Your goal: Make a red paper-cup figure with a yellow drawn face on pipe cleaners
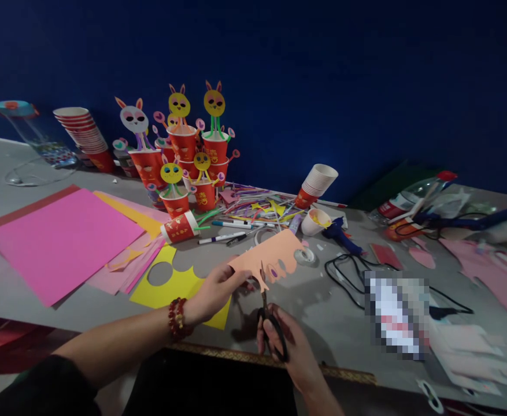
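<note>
My left hand (218, 289) pinches a sheet of peach paper (270, 251) by its near left part, raised over the table. Its lower edge has scalloped and pointed cut-outs. In my right hand (290, 338) is a pair of scissors (274, 338) with dark handles, fingers through the loops. The blades point away from me and meet the paper's cut edge; how far apart they are is hard to see. Beneath my left forearm lies a yellow sheet (149, 292) with round holes in it.
Pink sheets (65, 242) lie at left. Behind stand red paper cups (147, 164) topped with animal faces, and a stack of cups (82, 136). Pens (225, 237) and coloured strips lie mid-table. A blue glue gun (344, 237) and black cable (344, 283) are on the right.
</note>
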Motion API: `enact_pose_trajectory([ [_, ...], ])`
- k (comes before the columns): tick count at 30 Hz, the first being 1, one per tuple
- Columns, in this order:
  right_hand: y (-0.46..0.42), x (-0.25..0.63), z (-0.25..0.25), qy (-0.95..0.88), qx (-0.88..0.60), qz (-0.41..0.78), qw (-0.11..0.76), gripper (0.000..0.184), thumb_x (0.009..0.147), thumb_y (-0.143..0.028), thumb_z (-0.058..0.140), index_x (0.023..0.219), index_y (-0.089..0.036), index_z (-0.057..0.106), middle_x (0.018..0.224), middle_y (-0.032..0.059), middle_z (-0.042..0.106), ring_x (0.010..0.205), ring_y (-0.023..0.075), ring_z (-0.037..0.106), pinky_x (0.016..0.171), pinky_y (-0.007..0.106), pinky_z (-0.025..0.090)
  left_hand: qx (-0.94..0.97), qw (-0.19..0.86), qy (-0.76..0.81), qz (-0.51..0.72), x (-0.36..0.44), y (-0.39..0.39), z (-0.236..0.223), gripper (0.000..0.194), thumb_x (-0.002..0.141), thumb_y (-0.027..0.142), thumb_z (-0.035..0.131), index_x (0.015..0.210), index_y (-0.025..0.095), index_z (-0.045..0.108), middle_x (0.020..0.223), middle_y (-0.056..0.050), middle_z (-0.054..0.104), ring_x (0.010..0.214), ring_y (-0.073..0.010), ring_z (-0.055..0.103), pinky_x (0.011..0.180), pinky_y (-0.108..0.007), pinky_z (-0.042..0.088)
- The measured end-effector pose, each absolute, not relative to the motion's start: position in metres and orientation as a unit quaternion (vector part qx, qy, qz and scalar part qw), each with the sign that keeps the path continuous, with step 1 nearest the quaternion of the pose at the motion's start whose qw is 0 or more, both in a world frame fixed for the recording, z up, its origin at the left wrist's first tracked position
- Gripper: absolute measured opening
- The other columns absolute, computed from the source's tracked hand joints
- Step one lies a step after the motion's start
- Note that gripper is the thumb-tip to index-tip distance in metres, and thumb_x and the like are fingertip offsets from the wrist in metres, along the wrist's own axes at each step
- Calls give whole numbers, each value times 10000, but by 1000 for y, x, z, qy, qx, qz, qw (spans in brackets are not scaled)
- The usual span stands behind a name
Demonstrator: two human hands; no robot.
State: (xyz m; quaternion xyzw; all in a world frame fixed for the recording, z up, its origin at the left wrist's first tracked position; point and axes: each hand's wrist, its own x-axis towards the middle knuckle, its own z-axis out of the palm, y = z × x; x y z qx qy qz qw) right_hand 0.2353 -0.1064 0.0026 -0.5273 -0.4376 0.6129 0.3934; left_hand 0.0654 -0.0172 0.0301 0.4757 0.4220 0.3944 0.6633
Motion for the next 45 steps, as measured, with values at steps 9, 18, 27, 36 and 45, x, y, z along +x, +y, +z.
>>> enact_pose_trajectory([
  [9, -115, 268, -4, -465, -538, 613, 344, 542, 789, -728, 652, 772, -208, 500, 521, -38, 562, 458, 98, 466, 459, 224, 294, 444, 683, 399, 422, 66, -13, 33, 351, 789, 469, 714, 753, 121, 746, 769, -87, 774, 735, -190, 701, 756, -273, 542],
  [18, -122, 270, 15, -437, -564, 605, 353, 542, 794, -733, 647, 808, -208, 512, 540, -42, 546, 478, 101, 458, 449, 218, 260, 368, 724, 340, 474, 67, -16, 26, 248, 785, 383, 738, 709, 147, 726, 705, -50, 731, 733, -171, 687, 779, -271, 548],
  [27, -118, 251, 20, -408, -524, 605, 440, 506, 792, -663, 712, 808, -195, 519, 608, -35, 535, 510, 107, 483, 506, 242, 328, 391, 750, 307, 436, 68, -23, 33, 205, 792, 325, 710, 757, 124, 730, 765, -75, 749, 677, -157, 679, 727, -268, 551],
  [36, -116, 245, 20, -439, -529, 568, 452, 471, 832, -644, 674, 761, -200, 536, 564, -30, 522, 527, 127, 460, 527, 252, 358, 389, 736, 357, 423, 62, -26, 30, 264, 754, 423, 696, 673, 172, 686, 673, -58, 717, 673, -200, 679, 726, -316, 547],
  [45, -115, 234, 17, -441, -538, 561, 449, 504, 787, -674, 700, 735, -210, 512, 605, -42, 509, 541, 113, 438, 516, 235, 359, 541, 668, 351, 371, 62, -30, 42, 351, 849, 498, 667, 798, 160, 744, 789, -73, 752, 746, -208, 687, 743, -297, 543],
])
